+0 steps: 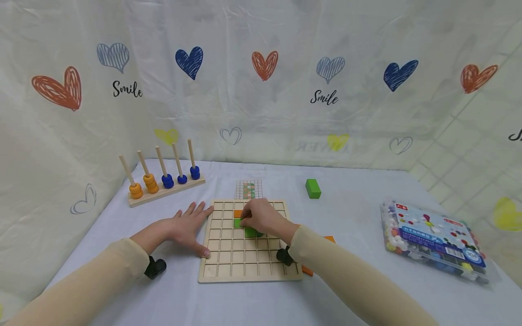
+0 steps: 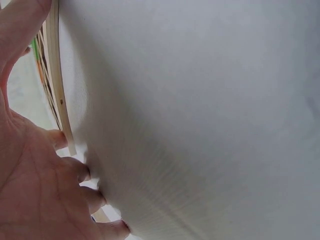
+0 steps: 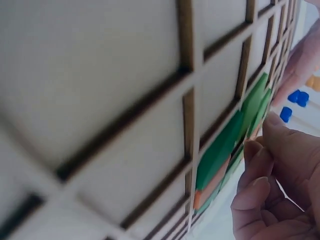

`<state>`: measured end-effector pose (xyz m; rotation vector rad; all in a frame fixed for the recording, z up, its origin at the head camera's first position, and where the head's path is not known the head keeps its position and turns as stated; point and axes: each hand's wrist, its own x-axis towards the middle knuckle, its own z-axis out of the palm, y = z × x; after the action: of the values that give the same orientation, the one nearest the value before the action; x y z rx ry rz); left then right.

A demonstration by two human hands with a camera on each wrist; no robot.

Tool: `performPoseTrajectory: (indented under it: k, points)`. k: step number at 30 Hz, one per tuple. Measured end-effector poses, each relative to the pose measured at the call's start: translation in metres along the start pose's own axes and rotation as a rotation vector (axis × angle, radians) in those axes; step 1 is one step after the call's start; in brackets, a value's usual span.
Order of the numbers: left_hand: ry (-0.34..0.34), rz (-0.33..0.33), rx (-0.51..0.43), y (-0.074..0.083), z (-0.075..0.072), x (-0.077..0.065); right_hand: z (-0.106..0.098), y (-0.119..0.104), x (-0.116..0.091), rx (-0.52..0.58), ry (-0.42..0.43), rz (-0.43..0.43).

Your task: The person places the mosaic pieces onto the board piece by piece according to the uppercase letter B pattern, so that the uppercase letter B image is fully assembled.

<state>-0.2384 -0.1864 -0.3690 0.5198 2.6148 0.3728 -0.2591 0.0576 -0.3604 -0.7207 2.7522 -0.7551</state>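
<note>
A wooden grid board lies on the table with an orange tile, green tiles and a dark green tile in its cells. My left hand is spread flat at the board's left side, its thumb and a fingertip at the edge. Over the upper middle cells is my right hand. Its fingers are curled, with thumb and index fingertips close together beside a green tile. Whether anything sits between those fingertips is hidden. More tiles show beneath the hand in the right wrist view.
Behind the board lies a printed grid card. A peg stand with orange and blue beads is at the back left. A green block, orange pieces and a clear box of beads are on the right.
</note>
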Motion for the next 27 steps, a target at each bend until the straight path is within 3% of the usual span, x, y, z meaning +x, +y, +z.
performPoseTrajectory:
  k: [9, 18, 23, 27]
  points:
    - [0.001, -0.001, 0.008, 0.000, 0.000, 0.000, -0.023, 0.020, -0.013, 0.065, 0.015, 0.071]
    - [0.001, 0.005, 0.010, -0.002, -0.001, -0.001, -0.049, 0.067, -0.039, 0.042, 0.045, 0.120]
    - [0.008, 0.008, 0.014, -0.002, 0.001, 0.000, -0.057, 0.091, -0.051, 0.023, 0.039, 0.175]
    - [0.010, 0.008, 0.015, -0.002, 0.002, 0.000, -0.058, 0.105, -0.059, 0.002, 0.009, 0.173]
